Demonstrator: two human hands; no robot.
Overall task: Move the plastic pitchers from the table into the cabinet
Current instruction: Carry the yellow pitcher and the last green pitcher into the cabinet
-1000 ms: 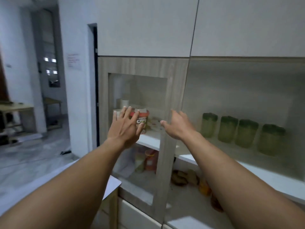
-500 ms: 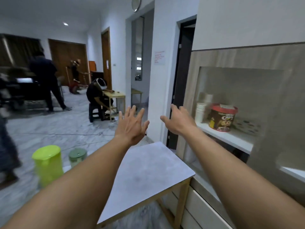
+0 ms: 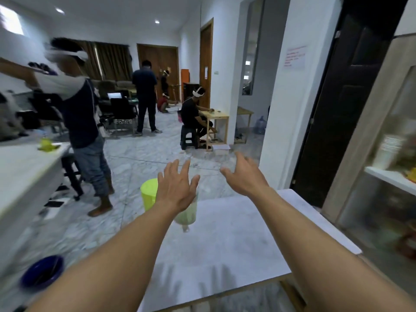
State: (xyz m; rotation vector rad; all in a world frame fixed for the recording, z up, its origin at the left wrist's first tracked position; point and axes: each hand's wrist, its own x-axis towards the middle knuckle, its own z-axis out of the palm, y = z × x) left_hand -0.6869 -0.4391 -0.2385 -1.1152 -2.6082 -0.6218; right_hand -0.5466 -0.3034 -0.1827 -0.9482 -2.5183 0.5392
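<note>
Two plastic pitchers stand at the far left edge of a white-topped table (image 3: 236, 239). A bright lime-green pitcher (image 3: 148, 194) shows to the left of my left hand. A paler translucent green pitcher (image 3: 186, 213) is mostly hidden behind that hand. My left hand (image 3: 177, 188) hovers in front of both pitchers, fingers spread, holding nothing. My right hand (image 3: 243, 174) is held out to the right above the table's far edge, fingers apart and empty. The cabinet (image 3: 382, 154) stands at the right edge of the view, blurred, with a white shelf inside.
A person in jeans (image 3: 83, 122) stands close on the left beside a white counter (image 3: 22, 172). A blue bowl (image 3: 42, 271) lies low at the left. A dark door (image 3: 346, 97) is beyond the table. Other people sit and stand farther back on the marble floor.
The view has swung left, away from the cabinet shelves with green pitchers, to the table. Both empty hands have come down toward the two pitchers on the table.
</note>
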